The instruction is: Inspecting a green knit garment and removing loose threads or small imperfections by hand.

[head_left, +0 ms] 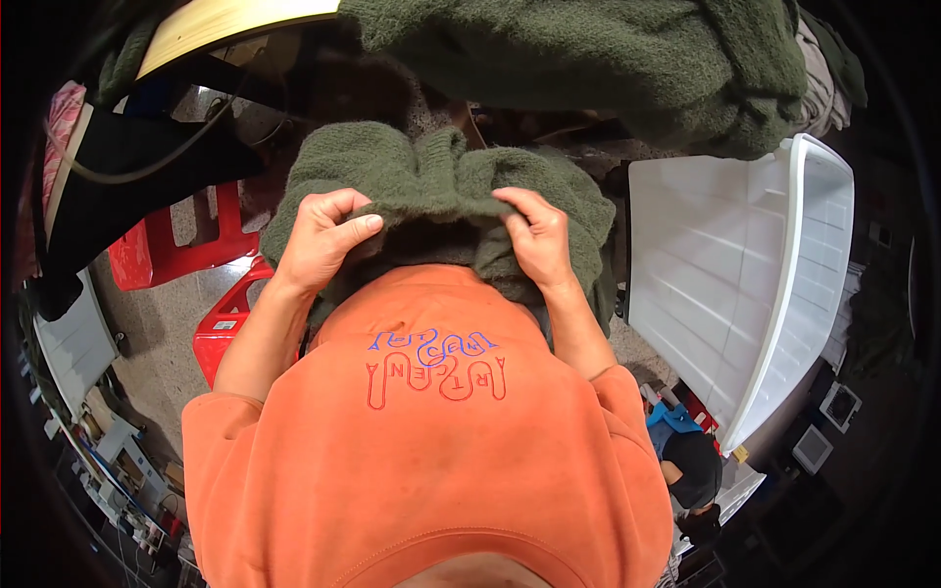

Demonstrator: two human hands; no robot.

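A dark green knitted garment (368,162) lies bunched over my lap, with one edge lifted and stretched between my hands. My left hand (328,230) pinches that edge, the thumb lying on top of the knit. The other end of the edge is gripped by my right hand (537,235), its index finger and thumb closed on the fabric. Between the hands the edge runs nearly straight, and a dark opening shows under it. Which part of the garment this edge belongs to, I cannot tell.
More dark green knitwear (588,59) is heaped on a table with a pale wooden edge (225,29) ahead. A large white plastic bin (716,265) stands at right. Red plastic stools (186,245) are at left. A person in a black cap (694,465) is at lower right.
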